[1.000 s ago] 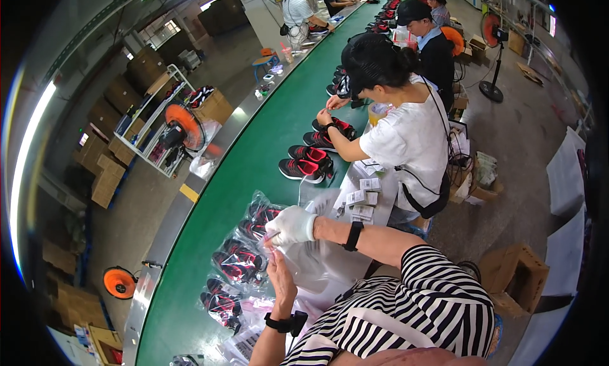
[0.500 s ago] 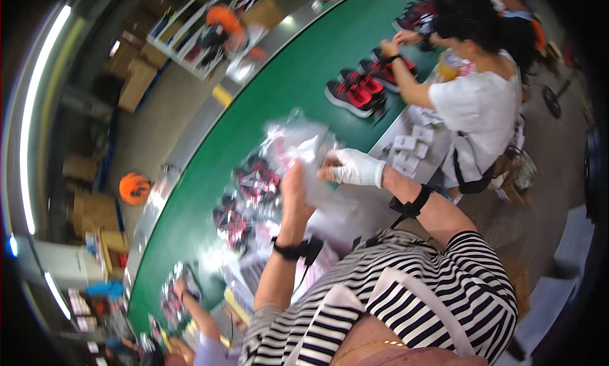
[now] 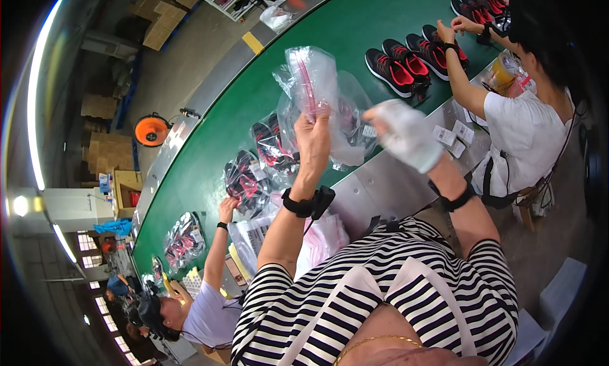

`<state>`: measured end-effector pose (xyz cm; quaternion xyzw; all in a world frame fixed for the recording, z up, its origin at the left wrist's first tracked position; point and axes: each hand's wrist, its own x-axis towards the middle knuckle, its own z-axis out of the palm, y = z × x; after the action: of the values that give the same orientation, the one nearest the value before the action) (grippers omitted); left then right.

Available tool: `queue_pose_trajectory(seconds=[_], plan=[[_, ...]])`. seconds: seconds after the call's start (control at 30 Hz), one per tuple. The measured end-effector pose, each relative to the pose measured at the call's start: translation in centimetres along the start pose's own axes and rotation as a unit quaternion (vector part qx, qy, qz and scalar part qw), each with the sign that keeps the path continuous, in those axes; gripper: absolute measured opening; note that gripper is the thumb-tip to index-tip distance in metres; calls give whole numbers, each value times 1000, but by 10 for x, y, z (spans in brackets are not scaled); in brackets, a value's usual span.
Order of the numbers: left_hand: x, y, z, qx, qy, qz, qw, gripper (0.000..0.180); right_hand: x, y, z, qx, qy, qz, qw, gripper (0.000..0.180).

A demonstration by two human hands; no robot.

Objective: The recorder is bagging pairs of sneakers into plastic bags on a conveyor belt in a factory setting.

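My left hand [image 3: 313, 139] is closed on a clear plastic bag [image 3: 320, 71] with a red strip, held upright above the green work surface. To its right, my right hand [image 3: 406, 136] wears a white glove and sits apart from the bag. Motion smears that hand, so its fingers are hard to read. Behind my left hand, more clear plastic [image 3: 355, 106] lies on the green surface; what is inside it is partly hidden. Left of my forearm, black and red shoes in clear bags [image 3: 269, 144] lie close together, with another bagged pair [image 3: 244, 179] beside them.
A co-worker in white [image 3: 507, 137] works at the right near unbagged black and red shoes [image 3: 396, 67]. At lower left, another co-worker's hand [image 3: 228, 210] touches the bagged pair. Small white labels [image 3: 453, 136] lie on the metal edge [image 3: 374, 188]. Folded plastic bags [image 3: 323, 239] lie before me.
My right hand has moved right, away from my left hand. The bag in my left hand now stands more upright. A co-worker's hand has reached the bagged shoes at left. The view has shifted.
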<state>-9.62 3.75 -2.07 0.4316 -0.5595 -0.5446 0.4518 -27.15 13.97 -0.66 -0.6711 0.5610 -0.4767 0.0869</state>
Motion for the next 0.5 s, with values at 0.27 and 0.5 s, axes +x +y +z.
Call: queue_pose_trajectory(seconds=[0.27,0.5], plan=[[-3,-5,-33,333,-29,58,941,13,20,70,73,-238,-386,113,884,35],[21,4,8,257,-10,123,958,14,30,67,76,-284,-380,71,878,39]])
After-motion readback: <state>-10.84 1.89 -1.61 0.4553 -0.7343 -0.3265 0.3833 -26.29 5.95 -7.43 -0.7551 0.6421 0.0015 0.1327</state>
